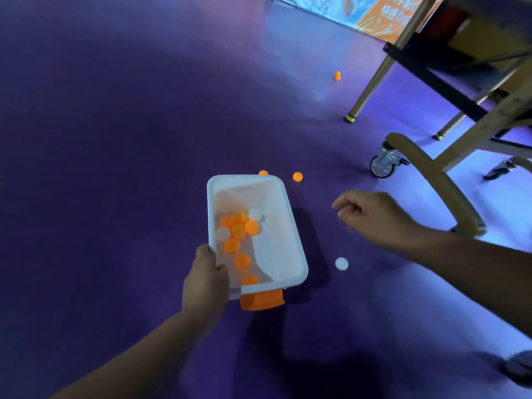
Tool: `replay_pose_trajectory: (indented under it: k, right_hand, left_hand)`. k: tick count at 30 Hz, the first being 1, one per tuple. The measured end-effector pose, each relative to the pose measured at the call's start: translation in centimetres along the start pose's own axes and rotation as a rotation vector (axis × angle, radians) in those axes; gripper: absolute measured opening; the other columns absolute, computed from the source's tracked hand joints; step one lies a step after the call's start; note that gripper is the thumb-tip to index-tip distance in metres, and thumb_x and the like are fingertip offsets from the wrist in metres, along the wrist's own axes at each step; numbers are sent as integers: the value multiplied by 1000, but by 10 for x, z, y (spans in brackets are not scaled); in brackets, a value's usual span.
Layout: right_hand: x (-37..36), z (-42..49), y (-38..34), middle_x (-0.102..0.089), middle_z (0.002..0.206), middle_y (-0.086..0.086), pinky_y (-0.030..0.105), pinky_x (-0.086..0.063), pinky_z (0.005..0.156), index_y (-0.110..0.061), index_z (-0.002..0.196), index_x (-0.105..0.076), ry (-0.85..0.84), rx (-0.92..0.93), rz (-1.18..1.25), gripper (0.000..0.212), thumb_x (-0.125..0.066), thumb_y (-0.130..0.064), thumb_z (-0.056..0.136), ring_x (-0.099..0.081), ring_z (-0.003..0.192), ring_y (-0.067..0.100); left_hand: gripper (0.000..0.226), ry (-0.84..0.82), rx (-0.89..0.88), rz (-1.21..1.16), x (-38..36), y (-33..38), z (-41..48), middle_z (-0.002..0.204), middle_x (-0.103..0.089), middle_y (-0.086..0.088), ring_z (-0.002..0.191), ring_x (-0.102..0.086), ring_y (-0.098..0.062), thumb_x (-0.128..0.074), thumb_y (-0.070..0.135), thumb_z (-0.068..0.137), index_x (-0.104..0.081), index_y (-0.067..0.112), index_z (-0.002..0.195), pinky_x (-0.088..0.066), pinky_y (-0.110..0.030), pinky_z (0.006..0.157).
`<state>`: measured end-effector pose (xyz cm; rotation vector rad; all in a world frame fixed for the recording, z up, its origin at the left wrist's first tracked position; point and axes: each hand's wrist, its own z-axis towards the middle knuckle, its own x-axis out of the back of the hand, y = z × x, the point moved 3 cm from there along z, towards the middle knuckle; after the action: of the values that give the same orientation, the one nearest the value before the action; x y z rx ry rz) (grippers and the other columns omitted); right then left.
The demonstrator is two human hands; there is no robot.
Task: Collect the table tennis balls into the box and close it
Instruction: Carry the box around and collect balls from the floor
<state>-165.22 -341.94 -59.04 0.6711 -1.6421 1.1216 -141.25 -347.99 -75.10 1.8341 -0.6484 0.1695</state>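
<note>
A white plastic box [290, 243] with an orange latch [262, 301] hangs over the purple floor, lid off. My left hand [205, 279] grips its near left corner. Inside lie several orange balls [241, 262] and two white ones [254, 215]. My right hand [371, 218] hovers to the right of the box, fingers loosely curled, holding nothing I can see. On the floor a white ball [341, 263] lies below that hand. Two orange balls [297, 177] rest just beyond the box's far edge, one half hidden [263, 172]. Another orange ball [337, 75] lies far off.
A table tennis table's frame stands at the right: a curved wooden base [431, 174], a castor wheel [383, 164] and metal legs [371, 82]. An orange banner [388, 12] lines the far wall. The purple floor [115, 139] stretches to the left.
</note>
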Motion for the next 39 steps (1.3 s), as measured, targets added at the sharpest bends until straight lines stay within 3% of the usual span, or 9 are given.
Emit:
replay_pose_trajectory:
  k: [9, 15, 18, 21, 25, 29, 31, 35, 39]
  right_hand:
    - [1, 64, 51, -64, 75, 0, 34, -53, 66, -15, 90, -65, -61, -24, -20, 16, -51, -7, 87, -64, 63, 14]
    - [-69, 100, 132, -59, 65, -4, 26, -47, 62, -13, 92, -67, -131, -175, 12, 18, -52, -4, 86, -61, 68, 24]
    - [-105, 105, 185, -68, 91, 7, 37, -51, 78, -15, 97, -68, -201, -269, -107, 23, -51, -6, 86, -64, 89, 31]
    - [-141, 95, 226, -55, 127, 8, 36, -45, 95, -20, 129, -53, -349, -352, -250, 41, -53, -16, 89, -53, 116, 29]
    - [-175, 87, 252, -42, 130, 12, 38, -44, 92, -19, 138, -40, -371, -432, -267, 54, -58, -25, 88, -46, 119, 31]
    - [-173, 115, 232, -51, 88, 3, 29, -39, 59, -17, 85, -56, -125, -472, 12, 4, -57, -17, 81, -54, 84, 28]
    - [-160, 145, 200, -49, 72, -7, 25, -32, 48, -24, 69, -47, 13, -407, 279, 17, -58, -19, 81, -50, 67, 20]
    - [-121, 193, 114, -64, 88, -11, 19, -49, 65, -33, 87, -57, 164, -163, 719, 6, -59, -27, 89, -60, 81, 5]
    - [-112, 211, 47, -65, 90, -12, 15, -51, 68, -32, 100, -57, 26, 158, 856, 11, -58, -36, 89, -61, 82, 2]
  left_hand:
    - [9, -8, -37, -79, -38, 11, 5, 83, -51, -1, 68, -51, -18, -44, 11, 91, -37, 16, 94, -40, -32, 54]
    - [9, -13, 26, -79, -47, 20, 32, 82, -52, -1, 72, -54, -21, -47, 12, 90, -39, 16, 92, -48, -44, 65]
    - [11, -16, 38, -36, -47, 29, 48, 83, -52, 0, 72, -52, -20, -48, 13, 90, -39, 18, 92, -46, -43, 66]
    - [13, -16, 60, 14, -44, 36, 59, 86, -54, 0, 72, -53, -21, -48, 15, 90, -39, 22, 95, -43, -42, 62]
    - [24, 1, 115, 89, -42, 44, 70, 91, -53, 0, 76, -50, -25, -51, 13, 91, -36, 29, 102, -34, -37, 63]
    - [26, 37, 140, 101, -41, 56, 82, 95, -50, -2, 78, -47, -23, -51, 10, 92, -36, 27, 103, -31, -35, 63]
    - [23, 68, 148, 108, -42, 61, 88, 94, -50, -2, 75, -46, -21, -50, 9, 92, -36, 25, 101, -31, -35, 61]
    - [20, 149, 187, 125, -44, 66, 102, 96, -54, -4, 77, -50, -25, -49, 11, 91, -38, 25, 102, -35, -36, 63]
    - [18, 223, 212, 126, -43, 72, 117, 96, -54, -4, 76, -51, -25, -47, 12, 92, -38, 24, 102, -35, -35, 59]
